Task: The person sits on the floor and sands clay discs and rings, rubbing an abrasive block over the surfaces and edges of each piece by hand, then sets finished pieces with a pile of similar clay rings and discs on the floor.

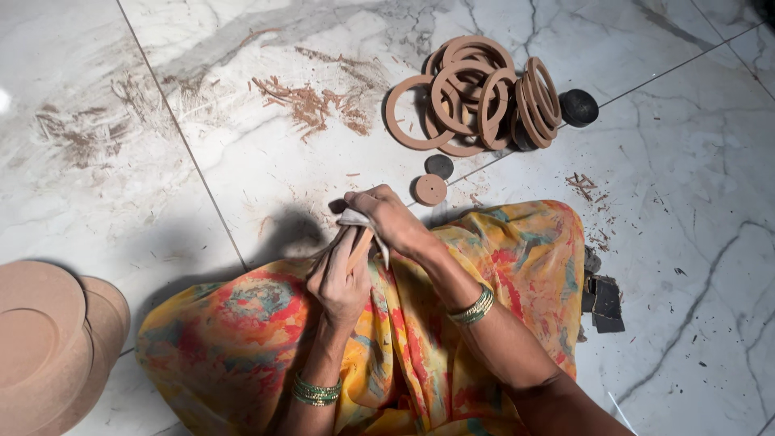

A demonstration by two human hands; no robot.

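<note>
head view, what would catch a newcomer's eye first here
The bright yellow and red floral cloth over the person's lap, low centre, where the left hand and right hand work a brown ring with white paper. Next, the pile of brown rings on the marble floor above.

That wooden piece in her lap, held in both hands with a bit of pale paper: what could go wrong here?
The thin wooden piece, pinched between left hand and right hand, might slip or snap. The pale paper could scrape fingertips. Brown dust on the marble floor may be slippery, and the leaning rings could topple.
</note>
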